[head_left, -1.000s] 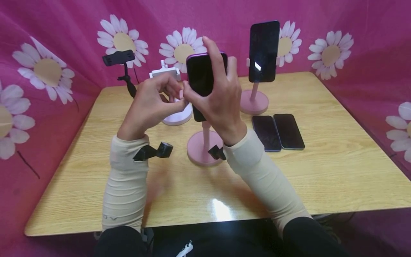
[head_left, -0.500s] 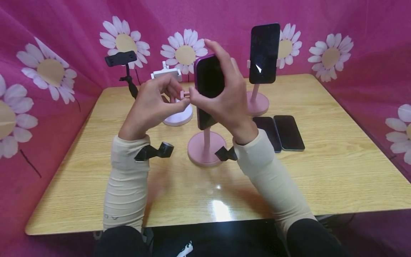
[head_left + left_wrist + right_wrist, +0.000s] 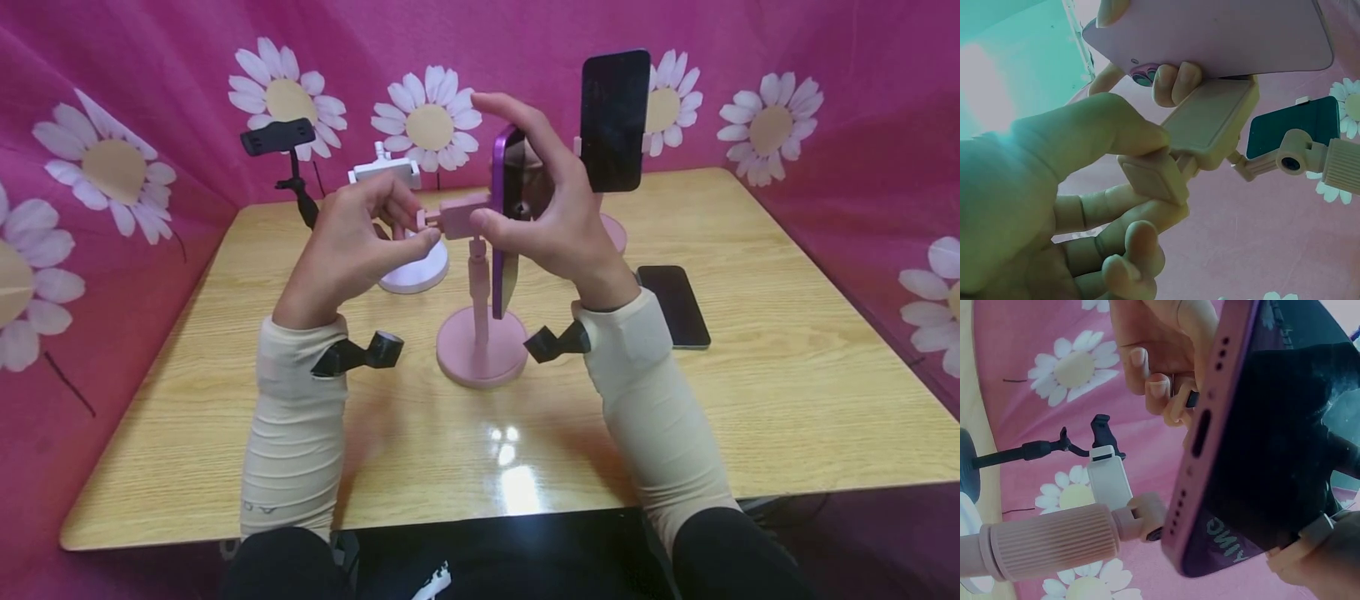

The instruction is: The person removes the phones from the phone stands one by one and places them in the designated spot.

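My right hand holds a purple phone, seen nearly edge-on in the head view. Its back faces the left wrist view. Just left of the phone stands a pink phone stand, upright on its round base. With thumb and fingers my left hand pinches the end clip of the stand's holder, and a gap shows between clip and holder body. The phone sits against the holder's far end; another pink clip shows beside the screen in the right wrist view.
Behind stand a black phone holder, a white phone stand and another phone upright on a second pink stand. A dark phone lies on the wooden table, right of my right wrist.
My right hand has moved right and turned the phone from screen-facing to edge-on, which uncovers the pink holder. My left hand keeps its pinch in nearly the same place.
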Demonstrator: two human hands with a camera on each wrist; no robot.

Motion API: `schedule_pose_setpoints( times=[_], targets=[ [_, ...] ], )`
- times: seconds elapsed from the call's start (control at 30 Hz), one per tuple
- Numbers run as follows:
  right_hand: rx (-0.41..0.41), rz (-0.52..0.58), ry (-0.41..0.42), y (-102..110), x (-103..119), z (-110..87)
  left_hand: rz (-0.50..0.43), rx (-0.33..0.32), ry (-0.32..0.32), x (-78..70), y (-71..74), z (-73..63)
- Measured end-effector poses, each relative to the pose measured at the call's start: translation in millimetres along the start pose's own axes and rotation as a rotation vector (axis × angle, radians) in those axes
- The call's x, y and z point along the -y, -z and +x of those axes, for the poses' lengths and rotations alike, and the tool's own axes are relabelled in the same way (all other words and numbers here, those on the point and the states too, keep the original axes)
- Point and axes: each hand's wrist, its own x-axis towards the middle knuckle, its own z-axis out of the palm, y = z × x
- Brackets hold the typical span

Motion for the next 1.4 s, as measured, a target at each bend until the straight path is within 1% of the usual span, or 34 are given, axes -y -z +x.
schedule_pose_setpoints(
  times=[0.07,0.23,0.5,0.57,0.77,0.87,0.93,1.0,1.1,1.2,1.3,1.37,1.4],
  targets=[
    [0.008,0.011,0.002,-0.7,0.4,0.0,0.002,-0.002,-0.007,0.0,-0.3,-0.4],
    [0.026,-0.014,0.012,-1.3,0.4,-0.1,0.004,-0.023,-0.033,-1.3,-4.1,0.4],
    [0.018,-0.046,-0.002,-0.4,-0.1,-1.5,-0.002,-0.05,-0.07,-5.3,-13.0,2.5],
    [0.01,-0.043,-0.02,-1.0,0.3,-2.0,0.001,-0.048,-0.075,-6.1,-14.2,2.8],
    [-0.02,-0.031,-0.126,-7.3,3.7,-3.2,0.029,-0.038,-0.062,-7.6,-14.4,2.3],
    [0.001,-0.036,-0.131,-10.5,5.0,-2.9,0.038,-0.039,-0.054,-7.4,-13.3,1.6],
    [0.026,-0.047,-0.117,-13.1,5.9,-2.4,0.043,-0.041,-0.052,-6.9,-12.6,1.1],
    [0.056,-0.079,-0.085,-16.3,7.0,-2.2,0.045,-0.045,-0.051,-6.1,-12.2,0.5],
    [0.091,-0.126,-0.019,-20.7,10.2,-1.5,0.043,-0.048,-0.048,-5.3,-11.8,-0.1],
    [0.103,-0.164,0.053,-22.3,13.9,-1.1,0.046,-0.047,-0.043,-5.2,-11.4,-0.1],
    [0.086,-0.183,0.115,-18.3,17.8,-0.7,0.047,-0.039,-0.043,-5.5,-11.2,0.5],
    [0.045,-0.194,0.117,-13.5,20.9,-0.6,0.049,-0.037,-0.052,-5.4,-11.3,1.3],
    [0.018,-0.195,0.102,-10.6,22.6,-0.8,0.046,-0.035,-0.055,-5.3,-11.5,1.7]
  ],
)
